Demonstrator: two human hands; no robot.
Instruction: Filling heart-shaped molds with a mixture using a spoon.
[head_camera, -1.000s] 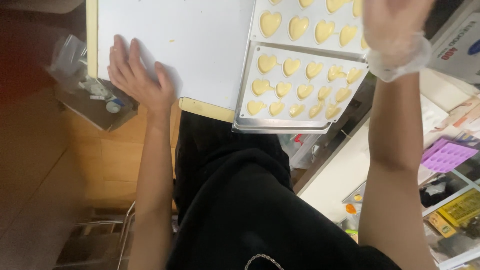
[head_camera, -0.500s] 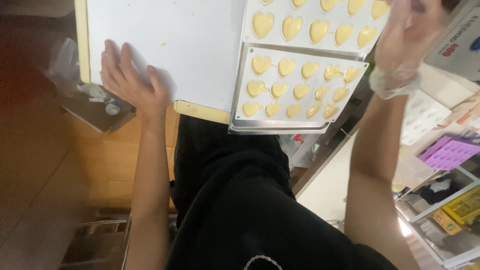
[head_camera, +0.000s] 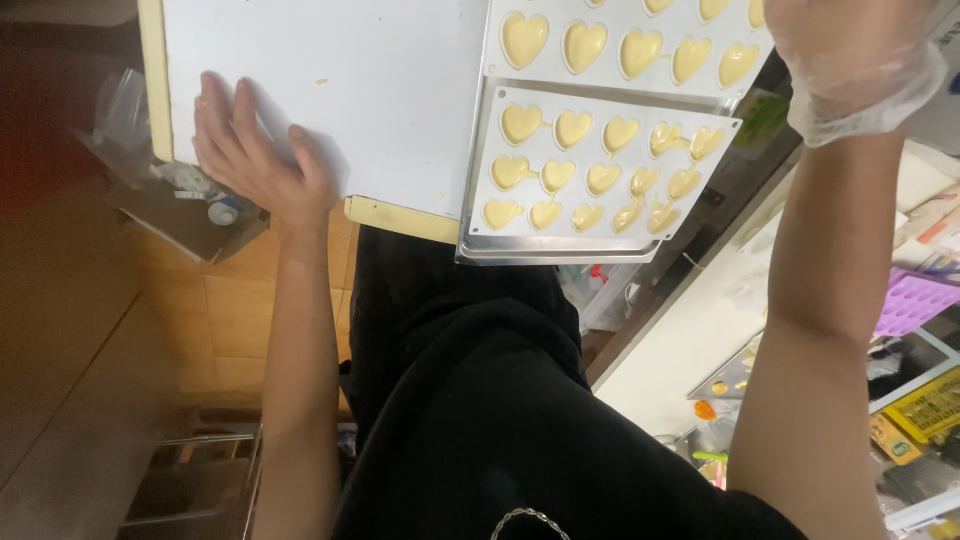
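With the left hand (head_camera: 255, 160) spread flat, gripping nothing, on the white board (head_camera: 350, 90), keep pressing it steady while the gloved right hand (head_camera: 850, 60), its grip out of view, works above the heart moulds (head_camera: 600, 170) between them.

— What's the left hand (head_camera: 255, 150) doing?
— Resting flat, fingers spread, on the white board (head_camera: 340, 90).
— And the right hand (head_camera: 850, 55)?
— Gloved in clear plastic, raised beside the heart-shaped moulds (head_camera: 600, 165), which sit filled with pale yellow mixture on a metal tray (head_camera: 545, 252).
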